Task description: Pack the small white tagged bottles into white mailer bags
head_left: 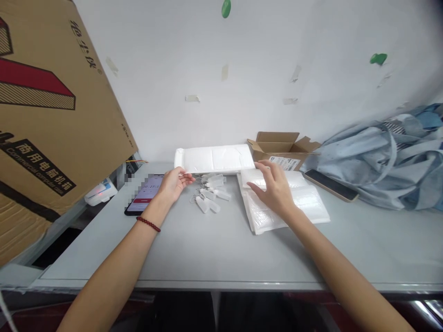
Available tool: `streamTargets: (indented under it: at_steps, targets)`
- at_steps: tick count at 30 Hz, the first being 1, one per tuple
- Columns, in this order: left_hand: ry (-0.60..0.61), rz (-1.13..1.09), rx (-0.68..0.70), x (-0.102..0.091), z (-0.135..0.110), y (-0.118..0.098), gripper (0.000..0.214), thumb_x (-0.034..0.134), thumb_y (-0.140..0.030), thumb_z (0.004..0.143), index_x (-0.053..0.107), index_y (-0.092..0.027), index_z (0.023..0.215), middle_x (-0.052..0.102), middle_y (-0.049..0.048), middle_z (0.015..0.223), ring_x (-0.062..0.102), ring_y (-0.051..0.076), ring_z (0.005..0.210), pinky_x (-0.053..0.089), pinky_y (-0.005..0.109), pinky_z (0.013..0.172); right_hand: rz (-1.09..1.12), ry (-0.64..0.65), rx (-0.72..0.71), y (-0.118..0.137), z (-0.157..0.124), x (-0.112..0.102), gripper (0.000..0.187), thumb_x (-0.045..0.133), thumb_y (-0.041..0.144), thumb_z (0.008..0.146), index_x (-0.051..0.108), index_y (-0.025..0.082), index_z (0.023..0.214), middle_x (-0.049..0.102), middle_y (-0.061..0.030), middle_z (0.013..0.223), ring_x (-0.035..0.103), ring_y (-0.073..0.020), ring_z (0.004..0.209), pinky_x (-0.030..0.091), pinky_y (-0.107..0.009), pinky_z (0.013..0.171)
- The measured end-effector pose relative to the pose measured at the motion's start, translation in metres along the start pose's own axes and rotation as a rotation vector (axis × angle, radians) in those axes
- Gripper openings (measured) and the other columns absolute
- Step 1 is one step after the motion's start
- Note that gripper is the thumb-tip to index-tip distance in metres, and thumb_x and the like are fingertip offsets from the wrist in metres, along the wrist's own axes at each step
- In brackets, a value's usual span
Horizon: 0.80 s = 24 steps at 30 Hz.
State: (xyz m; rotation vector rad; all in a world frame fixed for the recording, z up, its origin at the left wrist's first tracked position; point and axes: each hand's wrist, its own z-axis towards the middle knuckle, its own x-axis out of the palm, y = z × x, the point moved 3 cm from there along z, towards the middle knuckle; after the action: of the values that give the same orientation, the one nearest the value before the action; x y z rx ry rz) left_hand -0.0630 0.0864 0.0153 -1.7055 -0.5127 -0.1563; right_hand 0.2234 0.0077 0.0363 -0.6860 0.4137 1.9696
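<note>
A long white padded mailer [214, 158] is raised at the back of the desk, near the wall. My left hand [174, 183] pinches its lower left edge between thumb and fingers. On the right, several white bubble mailers [308, 203] lie in a loose stack, the upper one with a folded flap. My right hand [273, 186] is over this stack with thumb and fingers apart; its fingertips are close to the raised mailer's right end, and contact is unclear. Between the hands lie several small translucent white tags [209, 196] with wire loops.
A phone [143, 196] with a lit timer screen lies left, beside a large cardboard box [62, 106]. Behind the stack stands a small open carton [284, 147]. A dark phone [331, 185] and a heap of blue cloth [374, 161] occupy the right of the grey desk [214, 258].
</note>
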Motion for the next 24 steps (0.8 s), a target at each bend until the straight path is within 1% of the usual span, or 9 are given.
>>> streamTargets:
  at_steps: [2, 5, 7, 9, 11, 14, 18, 21, 24]
  targets:
    - [0.118, 0.106, -0.014, 0.008, -0.013, 0.004, 0.006, 0.052, -0.008, 0.064, 0.053, -0.013, 0.061, 0.060, 0.0086, 0.052, 0.061, 0.018, 0.049, 0.047, 0.026, 0.049, -0.031, 0.037, -0.060, 0.004, 0.001, -0.002, 0.057, 0.056, 0.027, 0.086, 0.034, 0.021, 0.137, 0.045, -0.0189, 0.132, 0.042, -0.0350, 0.122, 0.040, -0.053, 0.094]
    - [0.417, 0.322, -0.041, 0.022, -0.034, 0.010, 0.005, 0.055, -0.015, 0.067, 0.056, -0.012, 0.063, 0.064, 0.0112, 0.056, 0.063, 0.021, 0.055, 0.049, 0.030, 0.054, -0.065, 0.140, -0.119, 0.009, 0.001, -0.003, 0.066, 0.058, 0.026, 0.084, 0.028, 0.023, 0.142, 0.037, -0.0187, 0.142, 0.033, -0.0357, 0.132, 0.034, -0.055, 0.100]
    - [0.591, 0.423, -0.073, 0.029, -0.048, 0.015, 0.007, 0.057, -0.017, 0.068, 0.060, -0.011, 0.069, 0.067, 0.0127, 0.060, 0.065, 0.022, 0.061, 0.049, 0.031, 0.058, -0.069, 0.208, -0.140, 0.011, 0.000, -0.003, 0.071, 0.060, 0.031, 0.082, 0.026, 0.022, 0.143, 0.032, -0.0191, 0.146, 0.029, -0.0359, 0.135, 0.030, -0.056, 0.103]
    - [0.711, 0.497, -0.099, 0.034, -0.058, 0.018, 0.013, 0.058, -0.018, 0.068, 0.063, -0.011, 0.077, 0.069, 0.0130, 0.064, 0.065, 0.023, 0.064, 0.048, 0.030, 0.057, -0.057, 0.262, -0.147, 0.013, -0.001, -0.003, 0.077, 0.062, 0.041, 0.079, 0.024, 0.022, 0.144, 0.028, -0.0190, 0.148, 0.025, -0.0376, 0.136, 0.026, -0.059, 0.104]
    - [0.785, 0.555, -0.101, 0.037, -0.063, 0.019, 0.014, 0.059, -0.018, 0.068, 0.064, -0.011, 0.079, 0.069, 0.0131, 0.065, 0.063, 0.021, 0.061, 0.047, 0.030, 0.056, -0.028, 0.313, -0.147, 0.015, -0.002, -0.003, 0.085, 0.062, 0.051, 0.075, 0.023, 0.022, 0.144, 0.024, -0.0188, 0.150, 0.021, -0.0393, 0.137, 0.024, -0.061, 0.104]
    - [0.858, 0.615, -0.090, 0.039, -0.068, 0.020, 0.012, 0.058, -0.017, 0.067, 0.065, -0.011, 0.076, 0.069, 0.0124, 0.064, 0.059, 0.018, 0.055, 0.045, 0.029, 0.054, 0.041, 0.410, -0.144, 0.022, -0.004, -0.002, 0.092, 0.063, 0.051, 0.071, 0.019, 0.018, 0.145, 0.024, -0.0206, 0.149, 0.020, -0.0392, 0.137, 0.023, -0.062, 0.104]
    - [0.940, 0.685, -0.079, 0.041, -0.071, 0.021, 0.012, 0.059, -0.021, 0.071, 0.066, -0.012, 0.072, 0.069, 0.0112, 0.064, 0.060, 0.018, 0.058, 0.044, 0.027, 0.053, 0.122, 0.471, -0.144, 0.030, -0.005, 0.000, 0.092, 0.064, 0.047, 0.068, 0.021, 0.016, 0.143, 0.036, -0.0218, 0.137, 0.031, -0.0382, 0.129, 0.023, -0.063, 0.102]
    - [0.831, 0.666, -0.034, 0.041, -0.068, 0.020, 0.023, 0.060, -0.033, 0.077, 0.068, -0.011, 0.076, 0.069, 0.0108, 0.068, 0.062, 0.018, 0.062, 0.044, 0.026, 0.053, 0.128, 0.400, -0.140, 0.031, -0.004, -0.001, 0.087, 0.063, 0.046, 0.069, 0.024, 0.018, 0.141, 0.038, -0.0212, 0.133, 0.034, -0.0378, 0.125, 0.025, -0.061, 0.100]
    - [0.682, 0.587, 0.010, 0.039, -0.063, 0.019, 0.028, 0.069, -0.037, 0.071, 0.069, -0.012, 0.084, 0.070, 0.0100, 0.079, 0.063, 0.017, 0.066, 0.045, 0.026, 0.057, 0.113, 0.353, -0.155, 0.030, -0.004, -0.001, 0.077, 0.063, 0.044, 0.072, 0.031, 0.019, 0.137, 0.037, -0.0207, 0.132, 0.035, -0.0366, 0.123, 0.028, -0.057, 0.099]
